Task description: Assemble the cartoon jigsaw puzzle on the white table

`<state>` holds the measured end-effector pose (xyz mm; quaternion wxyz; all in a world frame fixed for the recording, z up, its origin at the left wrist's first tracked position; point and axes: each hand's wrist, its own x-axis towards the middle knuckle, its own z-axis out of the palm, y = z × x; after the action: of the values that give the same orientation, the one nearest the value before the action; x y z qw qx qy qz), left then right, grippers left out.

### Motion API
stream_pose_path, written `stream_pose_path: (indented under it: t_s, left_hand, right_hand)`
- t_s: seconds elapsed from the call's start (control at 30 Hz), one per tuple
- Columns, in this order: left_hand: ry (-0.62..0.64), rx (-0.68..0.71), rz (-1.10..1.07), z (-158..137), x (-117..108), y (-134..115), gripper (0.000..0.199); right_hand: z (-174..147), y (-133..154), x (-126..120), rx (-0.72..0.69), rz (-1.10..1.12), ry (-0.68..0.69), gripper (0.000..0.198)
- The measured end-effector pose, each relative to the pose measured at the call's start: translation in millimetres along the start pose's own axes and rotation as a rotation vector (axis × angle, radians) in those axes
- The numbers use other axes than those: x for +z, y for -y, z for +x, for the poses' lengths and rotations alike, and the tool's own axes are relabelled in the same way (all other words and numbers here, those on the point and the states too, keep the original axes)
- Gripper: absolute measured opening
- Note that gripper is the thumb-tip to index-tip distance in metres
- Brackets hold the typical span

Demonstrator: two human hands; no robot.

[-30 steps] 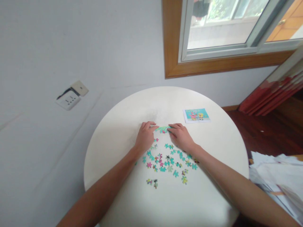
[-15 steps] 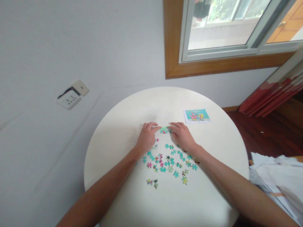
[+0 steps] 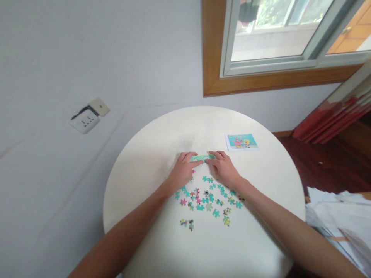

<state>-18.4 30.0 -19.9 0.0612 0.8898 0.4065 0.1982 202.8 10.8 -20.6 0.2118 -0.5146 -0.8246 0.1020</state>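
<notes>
A joined strip of jigsaw puzzle pieces (image 3: pixel 198 158), teal and green, lies flat on the white round table (image 3: pixel 130 170). My left hand (image 3: pixel 183 170) grips its left end, fingers along the far edge and thumb at the near edge. The right end is held the same way by my right hand (image 3: pixel 224 168), its thumb close to the left thumb. Both hands partly cover the strip. Loose jigsaw pieces (image 3: pixel 199 207) in teal, pink and yellow are scattered between my forearms, some hidden beside the wrists.
Beyond my right hand lies a picture card (image 3: pixel 242 142) with cartoon figures. A pair of pieces (image 3: pixel 190 224) sits nearer to me. The wall with a socket (image 3: pixel 85 120) is on the left, a window (image 3: pixel 269 34) at the back right, and papers (image 3: pixel 342 220) at the right.
My thumbs have moved from the far edge of the strip to its near edge, while the fingers now rest along the far side. More of the strip shows. The loose pieces stay put.
</notes>
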Motion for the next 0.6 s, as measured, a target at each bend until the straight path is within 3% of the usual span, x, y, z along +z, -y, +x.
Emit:
stream_pose_path:
  t_s: [0.13,0.23,0.4,0.6]
  left_hand:
    - [-0.016,-0.001,-0.016,1.4,-1.5,-0.9,0.068]
    - [-0.091,-0.062,-0.02,2.9,-5.0,3.0,0.066]
    - [-0.141,-0.145,-0.002,1.6,-13.3,18.7,0.042]
    - [-0.064,-0.315,-0.097,-2.2,-17.2,42.1,0.025]
  right_hand:
    - [0.3,1.9,-1.5,-0.013,0.027,-0.04,0.044]
    - [2.0,-2.3,-3.7,0.023,0.07,-0.154,0.047]
    - [4.3,-21.1,-8.7,0.106,0.115,-0.297,0.039]
    - [4.3,-44.0,-14.7,0.239,0.079,-0.219,0.027]
